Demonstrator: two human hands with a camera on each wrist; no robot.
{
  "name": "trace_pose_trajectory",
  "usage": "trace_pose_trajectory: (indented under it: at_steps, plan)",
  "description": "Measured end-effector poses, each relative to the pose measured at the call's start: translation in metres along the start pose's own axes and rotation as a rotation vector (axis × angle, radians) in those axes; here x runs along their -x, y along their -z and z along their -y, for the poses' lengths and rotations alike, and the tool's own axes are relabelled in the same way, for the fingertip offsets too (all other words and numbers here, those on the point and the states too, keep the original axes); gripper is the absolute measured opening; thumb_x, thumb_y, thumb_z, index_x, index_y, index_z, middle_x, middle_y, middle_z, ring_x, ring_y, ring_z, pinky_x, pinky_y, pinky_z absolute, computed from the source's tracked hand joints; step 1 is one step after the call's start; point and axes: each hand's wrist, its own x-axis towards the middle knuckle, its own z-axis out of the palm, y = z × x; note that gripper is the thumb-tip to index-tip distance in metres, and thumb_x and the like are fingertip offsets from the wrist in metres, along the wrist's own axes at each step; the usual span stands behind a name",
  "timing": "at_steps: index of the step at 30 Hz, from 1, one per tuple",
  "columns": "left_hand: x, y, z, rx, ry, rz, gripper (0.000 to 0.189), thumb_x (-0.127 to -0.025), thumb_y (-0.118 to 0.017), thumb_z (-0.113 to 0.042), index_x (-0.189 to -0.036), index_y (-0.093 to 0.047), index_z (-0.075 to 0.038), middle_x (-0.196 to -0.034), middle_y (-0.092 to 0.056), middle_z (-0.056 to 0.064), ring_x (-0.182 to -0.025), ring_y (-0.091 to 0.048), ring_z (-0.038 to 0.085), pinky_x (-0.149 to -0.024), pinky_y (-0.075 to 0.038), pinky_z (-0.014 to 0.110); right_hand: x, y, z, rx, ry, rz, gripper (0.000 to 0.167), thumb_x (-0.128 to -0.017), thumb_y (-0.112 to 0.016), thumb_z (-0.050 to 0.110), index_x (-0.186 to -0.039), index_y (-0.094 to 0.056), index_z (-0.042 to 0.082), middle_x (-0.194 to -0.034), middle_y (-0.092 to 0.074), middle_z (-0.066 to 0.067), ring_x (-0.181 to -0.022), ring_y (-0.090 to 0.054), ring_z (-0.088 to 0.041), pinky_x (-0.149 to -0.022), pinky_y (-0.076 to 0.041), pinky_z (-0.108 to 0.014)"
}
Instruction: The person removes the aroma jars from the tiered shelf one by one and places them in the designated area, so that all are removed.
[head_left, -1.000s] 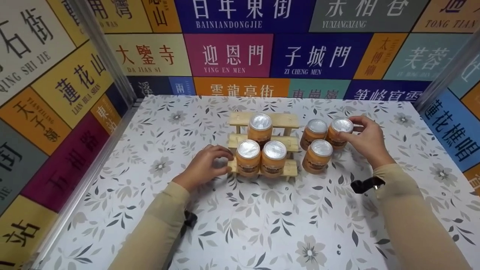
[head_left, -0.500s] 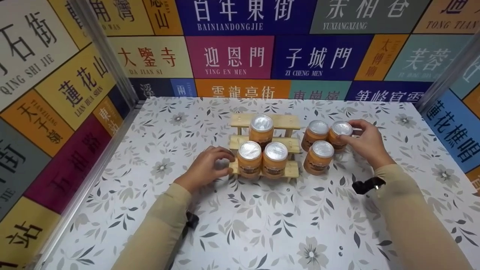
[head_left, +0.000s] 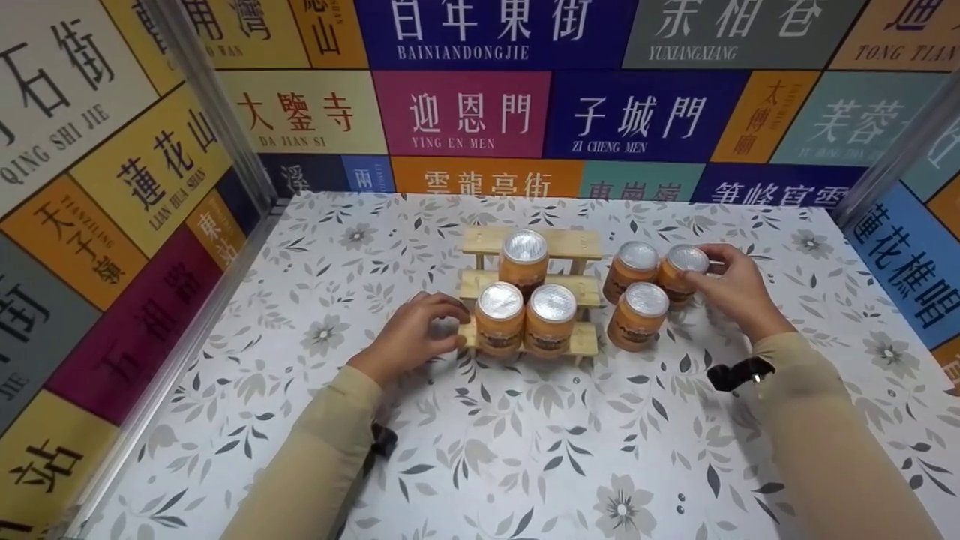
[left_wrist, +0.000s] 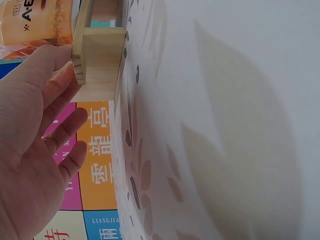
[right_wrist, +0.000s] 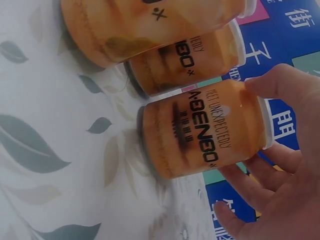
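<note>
My right hand (head_left: 739, 289) grips an orange can (head_left: 679, 281) with a silver lid, thumb and fingers around its upper part. In the right wrist view this can (right_wrist: 205, 131) stands upright, its base right at the tabletop. Close beside it are a similar can (head_left: 628, 281) and another, nearer can (head_left: 636, 330). My left hand (head_left: 416, 326) pinches the left end of the lowest step of a three-step wooden stand (head_left: 585, 339). Two cans (head_left: 499, 330) sit side by side on that step, and one more can (head_left: 523, 266) is on the middle step.
The table (head_left: 480, 465) has a white cloth with grey leaves and flowers. Colourful sign panels (head_left: 465, 112) form walls at the back and sides. On the stand, the top step (head_left: 577, 242) has no can on it.
The can in my right hand has come down slightly, the hand along with it, beside the other loose cans. My left hand keeps its place at the stand.
</note>
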Motion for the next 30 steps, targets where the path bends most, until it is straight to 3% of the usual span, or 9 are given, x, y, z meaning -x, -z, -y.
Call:
trace_pose_trajectory:
  at_steps: [4,7,14,22,30]
  plan:
    - [0.000,0.001,0.000,0.005,0.007,-0.001,0.028,-0.087,-0.082,-0.024,-0.113,-0.075,-0.017,-0.127,-0.068,-0.005,-0.121,-0.057,0.018,-0.109,-0.047,0.039,0.004,0.000,0.009,0.002,0.027,-0.011,0.077,-0.095,-0.071,0.030,-0.157,-0.034,0.003,-0.159,-0.039,-0.023,-0.148,-0.037,-0.041,-0.119,-0.039,-0.052]
    - [0.001,0.001,0.000,-0.006,-0.015,-0.010,0.028,-0.087,-0.082,-0.025,-0.113,-0.076,-0.016,-0.127,-0.069,-0.004,-0.121,-0.058,0.019,-0.108,-0.048,0.040,0.011,-0.003,0.016,0.003,0.080,-0.062,0.081,-0.093,-0.075,0.037,-0.157,-0.036,0.006,-0.162,-0.037,-0.021,-0.152,-0.031,-0.041,-0.123,-0.028,-0.061]
    - [0.001,0.000,-0.001,-0.015,-0.046,-0.016,0.027,-0.088,-0.081,-0.025,-0.112,-0.076,-0.014,-0.127,-0.069,-0.002,-0.119,-0.059,0.021,-0.105,-0.049,0.042,0.026,-0.013,0.035,0.015,0.190,-0.161,0.072,-0.092,-0.076,0.038,-0.152,-0.047,0.012,-0.160,-0.041,-0.015,-0.151,-0.032,-0.038,-0.123,-0.026,-0.062]
    - [0.000,0.001,-0.001,0.008,-0.024,-0.002,0.026,-0.088,-0.081,-0.023,-0.112,-0.075,-0.015,-0.127,-0.069,-0.002,-0.120,-0.059,0.021,-0.107,-0.049,0.041,0.041,-0.026,0.065,-0.029,0.275,-0.099,0.062,-0.095,-0.075,0.032,-0.148,-0.050,0.015,-0.153,-0.050,-0.008,-0.146,-0.040,-0.030,-0.120,-0.033,-0.061]
    - [0.000,0.000,-0.001,0.021,-0.001,0.009,0.028,-0.087,-0.081,-0.024,-0.113,-0.075,-0.016,-0.128,-0.068,-0.003,-0.121,-0.058,0.020,-0.109,-0.048,0.041,0.057,-0.041,0.088,-0.060,0.295,0.016,0.060,-0.096,-0.073,0.031,-0.149,-0.049,0.015,-0.153,-0.049,-0.009,-0.145,-0.041,-0.031,-0.121,-0.034,-0.057]
